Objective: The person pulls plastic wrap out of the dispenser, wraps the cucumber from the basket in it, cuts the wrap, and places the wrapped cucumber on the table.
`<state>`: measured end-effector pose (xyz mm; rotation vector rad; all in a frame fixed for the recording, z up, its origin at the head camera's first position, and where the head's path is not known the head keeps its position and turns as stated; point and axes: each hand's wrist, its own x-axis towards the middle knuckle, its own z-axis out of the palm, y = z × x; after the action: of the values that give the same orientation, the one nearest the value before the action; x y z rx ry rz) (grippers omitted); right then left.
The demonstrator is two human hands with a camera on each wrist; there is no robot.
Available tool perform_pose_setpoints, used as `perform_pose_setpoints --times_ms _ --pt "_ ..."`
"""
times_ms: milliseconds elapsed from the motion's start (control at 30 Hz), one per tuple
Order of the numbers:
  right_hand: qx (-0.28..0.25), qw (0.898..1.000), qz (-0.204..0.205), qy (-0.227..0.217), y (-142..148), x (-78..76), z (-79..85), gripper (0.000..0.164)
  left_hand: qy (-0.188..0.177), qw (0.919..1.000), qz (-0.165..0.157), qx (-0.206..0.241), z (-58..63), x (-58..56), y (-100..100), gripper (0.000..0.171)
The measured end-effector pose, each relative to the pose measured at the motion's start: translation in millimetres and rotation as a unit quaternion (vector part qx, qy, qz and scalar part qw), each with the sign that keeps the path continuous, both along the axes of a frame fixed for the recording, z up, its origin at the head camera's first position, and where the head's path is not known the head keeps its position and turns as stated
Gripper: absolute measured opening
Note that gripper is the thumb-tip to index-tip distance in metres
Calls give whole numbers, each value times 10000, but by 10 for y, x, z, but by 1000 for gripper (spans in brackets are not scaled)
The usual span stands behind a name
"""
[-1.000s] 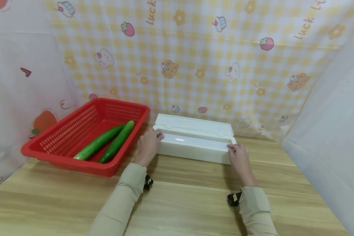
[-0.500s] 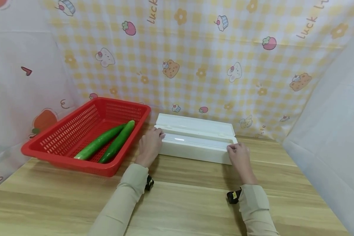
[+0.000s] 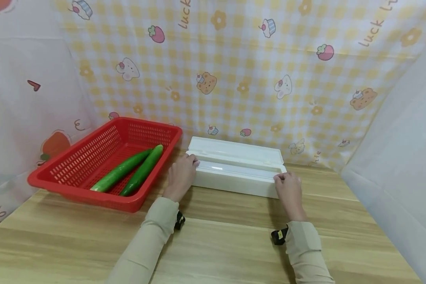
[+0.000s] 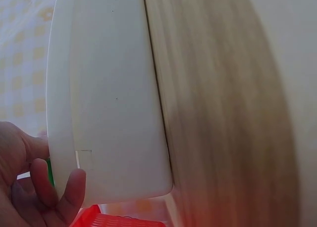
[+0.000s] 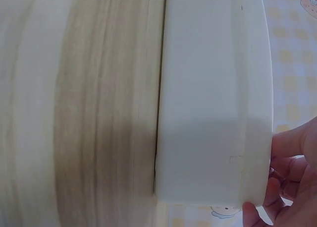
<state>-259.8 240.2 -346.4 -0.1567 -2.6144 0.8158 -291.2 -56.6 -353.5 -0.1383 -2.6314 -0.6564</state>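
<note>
A long white cling film box [image 3: 234,184] sits on the table with its lid [image 3: 236,150] raised at the back. Inside lies a shiny pale roll or strip [image 3: 230,169]. My left hand [image 3: 182,175] grips the left front corner, thumb and fingertips at the upper rim; the left wrist view shows its fingers [image 4: 73,192] curled at the box's end. At the opposite corner my right hand [image 3: 289,191] pinches the upper rim, fingers [image 5: 277,197] bent around the edge in the right wrist view. I cannot tell whether film is pinched too.
A red plastic basket [image 3: 92,199] stands at the left, close to my left hand, holding two cucumbers [image 3: 142,171]. The wood-grain table [image 3: 227,248] runs up to a checked curtain [image 3: 241,110] just behind the box. White cloth hangs on both sides.
</note>
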Motion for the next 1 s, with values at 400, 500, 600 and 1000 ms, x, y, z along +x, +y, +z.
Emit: perform_pose_setpoints --times_ms 400,500,600,1000 --pt "633 9974 -303 186 -19 -19 -47 24 49 9999 -75 51 13 6 -1 16" --pt "612 9973 -371 186 -34 -13 -53 25 25 9999 -81 82 29 8 -5 17" --pt "541 9974 -405 240 -46 -17 -58 26 39 9999 -89 118 45 9 -12 18" --pt "-20 9979 -304 578 -51 -20 -15 27 67 9987 -211 458 114 25 -9 15"
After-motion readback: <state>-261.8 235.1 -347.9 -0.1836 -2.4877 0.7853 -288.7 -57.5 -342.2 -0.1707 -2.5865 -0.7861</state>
